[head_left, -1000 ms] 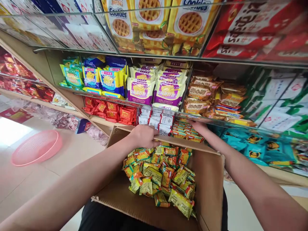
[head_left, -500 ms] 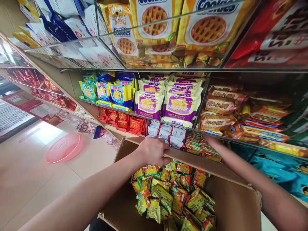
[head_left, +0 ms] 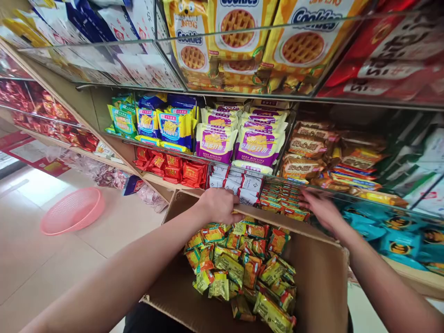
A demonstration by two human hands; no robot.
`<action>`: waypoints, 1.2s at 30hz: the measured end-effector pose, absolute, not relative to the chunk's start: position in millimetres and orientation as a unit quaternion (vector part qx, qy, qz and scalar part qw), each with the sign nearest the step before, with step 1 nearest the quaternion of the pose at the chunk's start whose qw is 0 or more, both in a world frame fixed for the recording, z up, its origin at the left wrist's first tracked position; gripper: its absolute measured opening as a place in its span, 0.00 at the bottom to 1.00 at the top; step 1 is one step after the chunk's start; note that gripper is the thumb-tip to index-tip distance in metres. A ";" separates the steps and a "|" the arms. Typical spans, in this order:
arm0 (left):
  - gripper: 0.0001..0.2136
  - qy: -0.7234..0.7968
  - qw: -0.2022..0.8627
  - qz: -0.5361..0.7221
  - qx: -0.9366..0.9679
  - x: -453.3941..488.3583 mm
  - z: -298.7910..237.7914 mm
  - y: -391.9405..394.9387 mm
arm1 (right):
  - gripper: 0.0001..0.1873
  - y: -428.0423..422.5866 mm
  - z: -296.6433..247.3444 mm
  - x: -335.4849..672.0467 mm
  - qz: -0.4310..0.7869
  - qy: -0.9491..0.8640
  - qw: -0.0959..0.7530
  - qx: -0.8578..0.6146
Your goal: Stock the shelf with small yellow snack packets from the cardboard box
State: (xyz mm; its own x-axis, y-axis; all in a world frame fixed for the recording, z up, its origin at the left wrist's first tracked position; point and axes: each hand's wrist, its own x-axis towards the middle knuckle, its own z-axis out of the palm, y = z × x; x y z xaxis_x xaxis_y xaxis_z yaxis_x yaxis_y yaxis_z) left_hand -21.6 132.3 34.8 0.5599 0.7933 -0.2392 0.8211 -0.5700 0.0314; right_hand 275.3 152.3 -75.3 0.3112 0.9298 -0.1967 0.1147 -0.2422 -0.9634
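Observation:
My left hand (head_left: 219, 206) is closed over the far rim of an open cardboard box (head_left: 317, 277). Inside the box lies a loose heap of small snack packets (head_left: 239, 268) in yellow, orange and green wrappers. My right hand (head_left: 321, 208) reaches to the lower shelf beyond the box, fingers partly spread and nothing visible in them. Just left of its fingertips stand rows of similar small wrapped packets (head_left: 284, 199). White packets (head_left: 239, 182) sit beside those rows, with red packets (head_left: 173, 166) further left.
Purple soda biscuit packs (head_left: 260, 143) and brown snack packs (head_left: 307, 148) fill the shelf above. Large cookie bags (head_left: 239, 37) stand behind a glass edge higher up. Blue packets (head_left: 398, 240) lie at the right. A pink basket (head_left: 74, 210) is on the floor at left.
My right hand has drawn back from under the shelf, and its fingers now show. My left hand stays on the box rim. The whole view has shifted slightly.

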 end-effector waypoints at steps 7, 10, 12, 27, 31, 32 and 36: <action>0.21 0.456 0.054 -0.081 0.885 -24.6 31.9 122.2 | 0.13 -30.6 -28.1 253.1 0.127 -0.338 0.502 -0.786; 0.21 0.449 0.041 -0.071 0.890 -26.1 29.5 118.2 | 0.08 -71.5 -34.4 205.6 0.089 -0.573 0.468 -0.667; 0.22 0.449 0.040 -0.063 0.890 -27.4 27.3 116.6 | 0.11 -66.7 -53.3 168.9 0.197 -0.697 0.318 -0.612; 0.17 0.358 0.158 0.334 0.858 -63.0 -12.6 15.8 | 0.16 -17.7 -102.6 138.5 0.314 -0.606 0.100 -0.724; 0.16 0.438 0.269 0.336 0.789 -65.8 -34.4 -6.9 | 0.05 -29.3 -108.1 152.9 0.319 -0.580 0.155 -0.733; 0.15 0.452 0.291 0.338 0.773 -64.7 -37.2 -8.4 | 0.05 -32.1 -107.0 155.9 0.333 -0.570 0.186 -0.728; 0.13 0.512 0.389 0.352 0.681 -50.8 -39.5 -8.3 | 0.13 -42.4 -85.2 162.8 0.371 -0.506 0.338 -0.702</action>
State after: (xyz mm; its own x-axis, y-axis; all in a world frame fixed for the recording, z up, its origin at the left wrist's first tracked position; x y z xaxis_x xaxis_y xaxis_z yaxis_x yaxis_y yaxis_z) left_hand -50.8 -8.3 -39.5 0.2285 0.9701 0.0812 0.4229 -0.1740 0.8893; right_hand 162.8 -42.4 -85.2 0.2125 0.9608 -0.1781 0.4606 -0.2592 -0.8489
